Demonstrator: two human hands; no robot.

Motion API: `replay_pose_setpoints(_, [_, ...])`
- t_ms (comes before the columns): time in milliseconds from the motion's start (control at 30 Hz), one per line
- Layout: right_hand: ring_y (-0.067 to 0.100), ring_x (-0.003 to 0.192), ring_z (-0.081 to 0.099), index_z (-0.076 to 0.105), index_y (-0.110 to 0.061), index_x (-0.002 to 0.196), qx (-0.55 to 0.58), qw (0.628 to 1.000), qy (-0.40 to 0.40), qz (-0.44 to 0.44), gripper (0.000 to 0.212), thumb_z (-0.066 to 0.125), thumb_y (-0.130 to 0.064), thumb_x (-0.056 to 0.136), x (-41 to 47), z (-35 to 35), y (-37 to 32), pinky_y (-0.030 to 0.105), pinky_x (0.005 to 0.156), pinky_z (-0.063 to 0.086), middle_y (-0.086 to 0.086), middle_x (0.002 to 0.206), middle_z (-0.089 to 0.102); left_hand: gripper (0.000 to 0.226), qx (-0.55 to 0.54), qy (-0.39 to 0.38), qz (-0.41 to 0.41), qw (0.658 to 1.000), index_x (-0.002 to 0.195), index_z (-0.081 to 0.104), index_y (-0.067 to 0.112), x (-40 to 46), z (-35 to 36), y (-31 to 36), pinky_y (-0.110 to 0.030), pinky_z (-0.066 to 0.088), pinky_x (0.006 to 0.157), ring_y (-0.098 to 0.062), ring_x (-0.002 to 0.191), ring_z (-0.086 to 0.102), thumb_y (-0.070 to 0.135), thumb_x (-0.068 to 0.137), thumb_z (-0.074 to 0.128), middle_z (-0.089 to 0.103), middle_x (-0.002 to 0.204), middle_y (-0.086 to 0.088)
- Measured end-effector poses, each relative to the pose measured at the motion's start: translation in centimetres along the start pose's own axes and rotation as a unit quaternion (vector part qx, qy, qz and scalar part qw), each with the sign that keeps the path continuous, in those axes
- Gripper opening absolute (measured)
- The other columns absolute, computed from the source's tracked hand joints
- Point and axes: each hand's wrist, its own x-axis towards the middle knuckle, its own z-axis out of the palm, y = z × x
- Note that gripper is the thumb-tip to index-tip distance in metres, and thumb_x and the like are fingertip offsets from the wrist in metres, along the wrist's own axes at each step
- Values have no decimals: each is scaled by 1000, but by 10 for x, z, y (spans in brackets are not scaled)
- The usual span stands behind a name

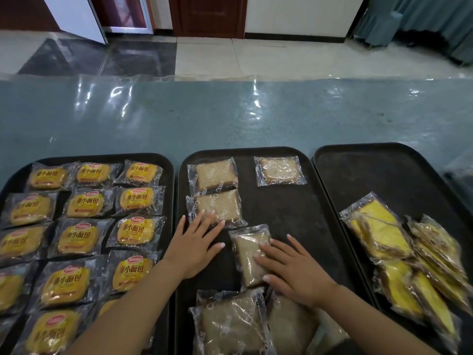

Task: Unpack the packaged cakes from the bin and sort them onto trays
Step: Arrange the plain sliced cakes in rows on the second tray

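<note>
Sorting is well advanced. The tray (pixel 15 185) to the left of the hands is nearly filled with yellow-label cakes (pixel 133 231) in rows. The middle tray (pixel 294 201), under both hands, holds three pale cakes laid out beyond the fingers and a loose pile (pixel 230 324) near the wrists, not yet arranged. The tray (pixel 384 165) to the right carries a heap of yellow slices (pixel 378 231), unsorted. No bin is in view.

Left hand (pixel 197 242): flat, fingers spread, tips touching a pale cake (pixel 217 208). Right hand (pixel 291 270): flat, pressing on another pale cake (pixel 248 252).
</note>
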Motion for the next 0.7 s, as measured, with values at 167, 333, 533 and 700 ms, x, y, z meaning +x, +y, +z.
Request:
replay_pose_setpoints(167, [23, 131, 45, 48, -34, 137, -9, 996, 44, 75, 51, 17, -52, 101, -2, -1, 16, 49, 111, 19, -3, 137, 53, 85, 0, 15, 5, 1000, 141, -16, 38, 0, 0, -1, -45, -16, 113, -18, 142, -22, 69, 65, -38, -20, 153, 8])
replay_pose_setpoints(333, [21, 145, 21, 46, -31, 140, 26, 998, 45, 21, 45, 26, -43, 102, 9, -1, 31, 43, 115, 16, -5, 152, 36, 75, 18, 47, 3, 999, 148, -4, 35, -1, 6, 0, -48, -6, 115, -22, 145, -12, 67, 83, -22, -8, 157, 0])
replay_pose_setpoints(533, [19, 146, 17, 26, -36, 149, 3, 997, 19, 73, 50, 15, -51, 102, 25, 6, 52, 39, 114, 13, -9, 156, 25, 62, 46, 74, -5, 996, 150, 20, 29, 7, 18, -6, -51, 12, 115, -27, 145, 13, 58, 98, 4, 21, 157, -7])
replay_pose_setpoints(700, [29, 134, 42, 25, -37, 148, -19, 973, 54, 226, 56, 12, -60, 98, 40, 4, 54, 44, 109, 17, -1, 148, 43, 62, 55, 91, 1, 994, 151, 16, 27, 7, 28, -7, -53, 14, 111, -28, 146, 9, 58, 98, 9, 15, 158, -9])
